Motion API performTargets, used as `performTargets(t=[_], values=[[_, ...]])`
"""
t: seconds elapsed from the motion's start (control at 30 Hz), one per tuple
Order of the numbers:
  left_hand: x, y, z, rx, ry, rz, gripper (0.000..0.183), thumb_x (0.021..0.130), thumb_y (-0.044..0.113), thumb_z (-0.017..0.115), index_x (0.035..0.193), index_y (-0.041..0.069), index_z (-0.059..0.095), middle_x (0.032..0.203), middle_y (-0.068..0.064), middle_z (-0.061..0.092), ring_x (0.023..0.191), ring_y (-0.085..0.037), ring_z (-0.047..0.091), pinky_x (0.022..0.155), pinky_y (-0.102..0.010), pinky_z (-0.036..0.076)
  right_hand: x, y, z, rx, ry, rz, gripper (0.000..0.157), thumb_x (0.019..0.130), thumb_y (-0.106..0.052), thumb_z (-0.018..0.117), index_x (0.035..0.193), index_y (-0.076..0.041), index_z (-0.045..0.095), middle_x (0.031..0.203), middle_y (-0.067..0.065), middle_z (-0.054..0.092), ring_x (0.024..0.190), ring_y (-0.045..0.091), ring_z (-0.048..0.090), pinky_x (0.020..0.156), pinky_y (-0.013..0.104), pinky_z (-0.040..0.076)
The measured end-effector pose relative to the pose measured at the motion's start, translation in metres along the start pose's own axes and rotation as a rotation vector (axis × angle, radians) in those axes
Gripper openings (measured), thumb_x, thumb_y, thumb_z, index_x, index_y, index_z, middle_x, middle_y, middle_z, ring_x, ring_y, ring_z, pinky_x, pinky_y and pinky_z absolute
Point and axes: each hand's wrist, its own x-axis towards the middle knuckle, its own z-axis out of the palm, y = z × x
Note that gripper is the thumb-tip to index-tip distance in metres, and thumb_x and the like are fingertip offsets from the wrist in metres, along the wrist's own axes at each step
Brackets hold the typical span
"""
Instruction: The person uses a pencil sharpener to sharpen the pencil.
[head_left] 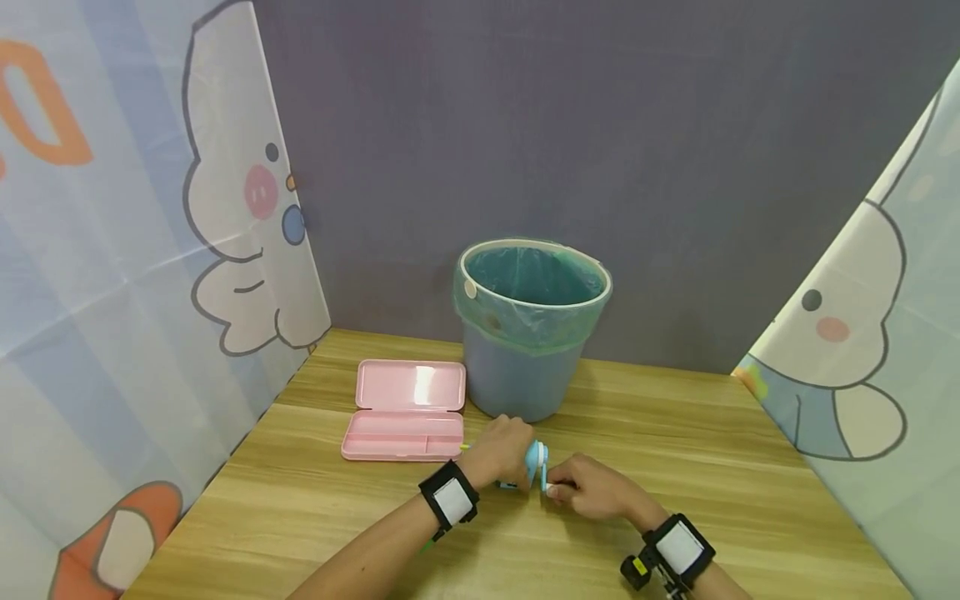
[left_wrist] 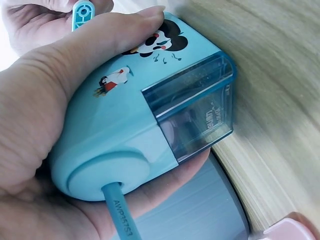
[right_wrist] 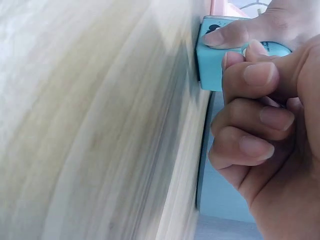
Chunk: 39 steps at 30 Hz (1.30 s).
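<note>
My left hand (head_left: pixel 501 448) grips a light-blue crank pencil sharpener (left_wrist: pixel 125 125) on the wooden table. Its thumb lies across the printed top in the left wrist view, with fingers beneath the far side. A blue pencil (left_wrist: pixel 119 210) sticks out of the sharpener's round hole, its tip hidden inside. The see-through shavings drawer (left_wrist: pixel 200 110) faces the table side of that view. With thumb and fingertips, my right hand (head_left: pixel 596 487) pinches the handle end of the crank (head_left: pixel 543 477). In the right wrist view its other fingers (right_wrist: pixel 250 145) are curled, covering the handle.
An open pink pencil case (head_left: pixel 405 423) with compartments lies left of the sharpener. Behind the hands stands a blue-grey bin (head_left: pixel 517 383) with a green liner. Printed cloths (head_left: pixel 135 275) bound the wooden table (head_left: pixel 300 517) at the sides, and a dark cloth hangs behind.
</note>
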Motion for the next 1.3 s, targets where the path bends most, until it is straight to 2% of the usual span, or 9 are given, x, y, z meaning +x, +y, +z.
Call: performTargets(t=[0.3,0.53,0.7,0.9,1.17,1.3], values=[[0.0,0.0,-0.001,-0.006,-0.005,0.006,0.038,0.055,0.036,0.093,0.065,0.021,0.059,0.063,0.011,0.052,0.059,-0.008,0.05,0.054,-0.023,0.042,-0.001,-0.007,-0.004,-0.032,0.017,-0.033,0.035,0.101,-0.016,0.055,0.067,-0.017,0.048,0.06,-0.015,0.034,0.049,-0.004,0.026,0.051,0.014,0.028],[-0.001,0.002,-0.003,-0.014,-0.016,-0.008,0.039,0.054,0.035,0.094,0.065,0.02,0.059,0.063,0.011,0.052,0.057,-0.008,0.05,0.052,-0.022,0.042,-0.003,-0.015,-0.01,0.002,0.036,-0.021,0.035,0.101,-0.016,0.054,0.067,-0.017,0.044,0.06,-0.013,0.029,0.05,-0.002,0.022,0.051,0.016,0.025],[-0.002,0.003,-0.005,-0.013,-0.015,-0.003,0.04,0.054,0.035,0.094,0.065,0.02,0.058,0.062,0.011,0.052,0.056,-0.007,0.049,0.052,-0.021,0.041,-0.005,-0.018,-0.017,-0.004,0.055,-0.027,0.033,0.102,-0.015,0.052,0.07,-0.018,0.046,0.061,-0.013,0.031,0.049,-0.002,0.023,0.05,0.016,0.027],[-0.001,0.003,-0.003,0.008,-0.002,0.006,0.041,0.053,0.037,0.094,0.064,0.02,0.058,0.061,0.012,0.051,0.055,-0.006,0.049,0.052,-0.021,0.041,-0.002,-0.021,-0.028,-0.061,0.085,0.023,0.028,0.101,-0.017,0.054,0.073,-0.016,0.053,0.062,-0.015,0.033,0.051,-0.003,0.027,0.051,0.016,0.028],[-0.002,0.002,0.0,0.01,0.017,0.01,0.042,0.052,0.038,0.094,0.065,0.02,0.058,0.061,0.011,0.051,0.054,-0.005,0.048,0.05,-0.02,0.041,-0.002,-0.019,-0.027,-0.085,0.114,-0.018,0.028,0.1,-0.013,0.056,0.072,-0.017,0.052,0.063,-0.017,0.03,0.052,-0.005,0.026,0.051,0.015,0.026],[-0.001,0.001,0.001,0.011,0.031,0.017,0.043,0.052,0.038,0.094,0.064,0.021,0.057,0.06,0.012,0.051,0.053,-0.005,0.048,0.049,-0.02,0.041,-0.001,-0.019,-0.028,-0.094,0.122,-0.022,0.027,0.099,-0.011,0.056,0.072,-0.013,0.055,0.063,-0.017,0.031,0.052,-0.004,0.026,0.051,0.015,0.027]])
